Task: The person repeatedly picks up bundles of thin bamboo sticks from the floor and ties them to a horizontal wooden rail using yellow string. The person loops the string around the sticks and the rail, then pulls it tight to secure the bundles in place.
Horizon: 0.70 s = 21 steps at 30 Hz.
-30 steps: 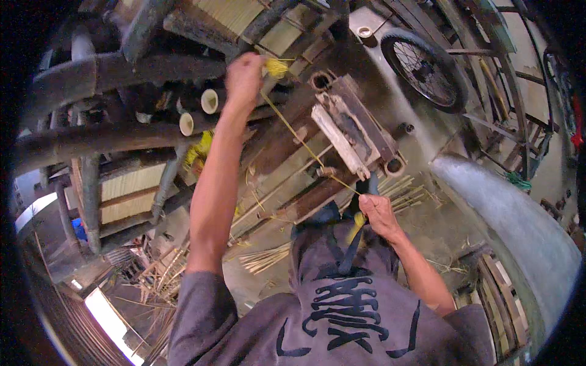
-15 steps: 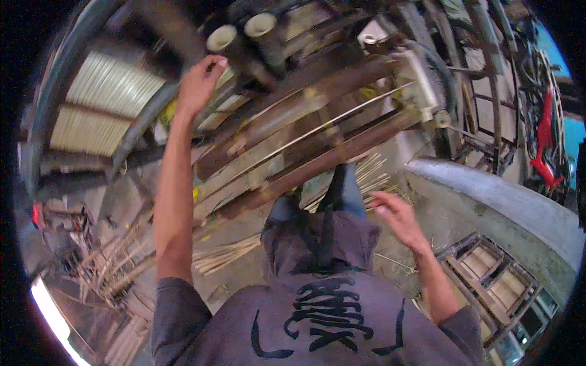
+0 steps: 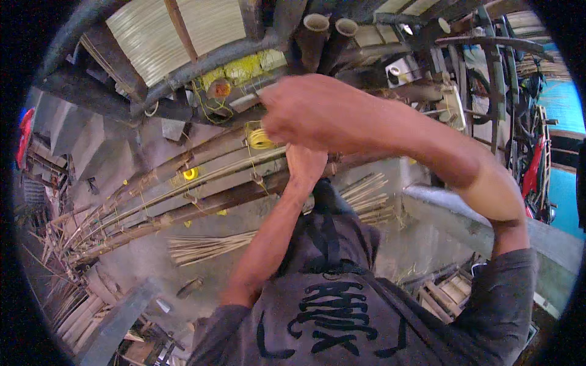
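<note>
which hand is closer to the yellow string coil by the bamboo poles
Left. The left hand sits just right of the yellow string coil; the right hand is raised slightly above it.

Both hands now meet close before the camera. The right hand (image 3: 317, 113), earlier low at four o'clock, crosses up to twelve o'clock. The left hand (image 3: 305, 166), earlier stretched far at eleven, sits just beneath it, beside the coil of yellow cord (image 3: 261, 139) on the long bamboo poles (image 3: 183, 189).

A: Log any packages, labels, signs or screens in your view.

B: None you can make out. You wear a grey shirt (image 3: 342, 305) with black print, bottom centre; nothing else carries markings.
</note>
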Each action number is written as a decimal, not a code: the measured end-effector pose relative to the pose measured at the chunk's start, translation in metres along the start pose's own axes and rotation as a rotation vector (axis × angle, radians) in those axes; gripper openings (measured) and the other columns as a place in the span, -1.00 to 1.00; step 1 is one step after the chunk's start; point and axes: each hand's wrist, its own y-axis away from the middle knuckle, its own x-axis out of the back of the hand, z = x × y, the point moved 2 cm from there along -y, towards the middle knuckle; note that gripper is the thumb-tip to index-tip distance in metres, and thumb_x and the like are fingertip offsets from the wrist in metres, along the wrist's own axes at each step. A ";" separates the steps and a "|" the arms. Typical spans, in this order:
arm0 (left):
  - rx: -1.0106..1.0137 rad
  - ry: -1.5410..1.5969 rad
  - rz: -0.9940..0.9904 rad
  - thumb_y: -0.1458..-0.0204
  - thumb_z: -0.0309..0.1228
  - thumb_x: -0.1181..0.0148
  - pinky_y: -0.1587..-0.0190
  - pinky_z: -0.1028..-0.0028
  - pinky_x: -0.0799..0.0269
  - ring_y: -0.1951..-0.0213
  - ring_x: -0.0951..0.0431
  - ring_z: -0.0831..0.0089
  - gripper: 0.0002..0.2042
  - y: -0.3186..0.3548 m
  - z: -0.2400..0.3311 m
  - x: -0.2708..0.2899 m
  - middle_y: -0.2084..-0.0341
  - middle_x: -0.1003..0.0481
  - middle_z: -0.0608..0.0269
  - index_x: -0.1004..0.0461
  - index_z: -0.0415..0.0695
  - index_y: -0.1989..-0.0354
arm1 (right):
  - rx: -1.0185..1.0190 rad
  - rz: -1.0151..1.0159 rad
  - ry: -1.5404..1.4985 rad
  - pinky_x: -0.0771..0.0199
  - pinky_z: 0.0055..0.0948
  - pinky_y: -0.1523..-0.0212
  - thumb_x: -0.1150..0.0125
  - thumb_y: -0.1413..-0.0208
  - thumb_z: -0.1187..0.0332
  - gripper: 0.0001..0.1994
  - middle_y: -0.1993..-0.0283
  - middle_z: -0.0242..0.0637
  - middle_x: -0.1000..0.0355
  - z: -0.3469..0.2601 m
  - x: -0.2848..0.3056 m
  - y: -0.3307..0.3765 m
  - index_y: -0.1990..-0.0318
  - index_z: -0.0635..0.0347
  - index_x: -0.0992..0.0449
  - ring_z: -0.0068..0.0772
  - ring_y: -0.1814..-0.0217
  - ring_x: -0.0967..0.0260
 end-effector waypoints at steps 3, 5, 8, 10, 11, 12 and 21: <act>0.058 -0.043 -0.116 0.01 -0.25 -0.11 0.23 0.26 -0.35 0.39 -0.52 0.15 -0.82 -0.003 0.013 0.011 0.47 -0.53 0.11 -0.52 -0.08 0.39 | -0.375 0.131 -0.199 -0.38 -0.25 0.11 -0.04 -0.05 0.26 -0.70 0.18 -0.09 -0.36 0.083 -0.021 -0.007 0.10 0.20 -0.45 -0.12 0.13 -0.34; 0.015 -0.103 -0.061 0.04 -0.20 -0.17 0.29 0.25 -0.36 0.43 -0.52 0.17 -0.79 -0.008 0.022 0.010 0.49 -0.53 0.14 -0.51 -0.09 0.41 | -1.129 -0.262 0.091 -0.34 -0.28 -0.01 0.08 -0.15 0.06 -0.57 -0.07 -0.09 -0.35 0.141 -0.061 0.025 -0.01 0.18 -0.40 -0.23 -0.08 -0.33; 0.020 -0.096 -0.070 0.05 -0.18 -0.19 0.30 0.24 -0.36 0.43 -0.52 0.16 -0.77 -0.013 0.032 0.008 0.49 -0.53 0.15 -0.51 -0.09 0.40 | -1.045 0.372 -0.383 -0.41 -0.25 0.23 0.08 -0.06 -0.02 -0.58 0.28 -0.15 -0.46 0.165 -0.109 0.067 0.29 0.18 -0.48 -0.24 0.21 -0.40; 0.003 -0.080 -0.082 0.05 -0.17 -0.19 0.28 0.24 -0.37 0.42 -0.52 0.17 -0.77 -0.011 0.033 -0.003 0.48 -0.53 0.16 -0.51 -0.09 0.40 | -0.714 0.727 -0.956 -0.37 -0.31 0.44 0.00 -0.04 0.18 -0.74 0.48 -0.24 -0.41 0.197 -0.130 0.085 0.45 0.20 -0.42 -0.27 0.48 -0.35; 0.041 -0.113 -0.069 0.04 -0.17 -0.18 0.28 0.23 -0.37 0.42 -0.53 0.18 -0.77 -0.003 0.020 0.000 0.48 -0.53 0.16 -0.51 -0.08 0.40 | -0.607 0.688 -0.923 -0.35 -0.31 0.47 -0.04 0.01 0.24 -0.80 0.53 -0.24 -0.38 0.161 -0.120 0.073 0.47 0.19 -0.40 -0.27 0.51 -0.33; 0.068 -0.147 -0.047 0.04 -0.17 -0.17 0.28 0.23 -0.36 0.41 -0.53 0.19 -0.77 -0.001 0.010 0.006 0.48 -0.53 0.16 -0.51 -0.08 0.40 | -0.515 0.473 -0.410 -0.34 -0.31 0.51 -0.08 0.06 0.30 -0.85 0.57 -0.25 -0.34 0.094 -0.101 0.072 0.50 0.18 -0.39 -0.28 0.54 -0.32; 0.551 0.927 -0.276 -0.17 -0.11 0.05 0.32 0.56 -0.32 0.44 -0.38 0.55 -0.69 -0.101 0.059 0.028 0.60 -0.33 0.39 -0.36 -0.08 0.46 | -0.557 0.149 -0.493 -0.46 -0.11 0.51 -0.01 -0.02 0.23 -0.78 0.59 -0.15 -0.42 -0.028 -0.228 0.135 0.55 0.13 -0.44 -0.06 0.53 -0.44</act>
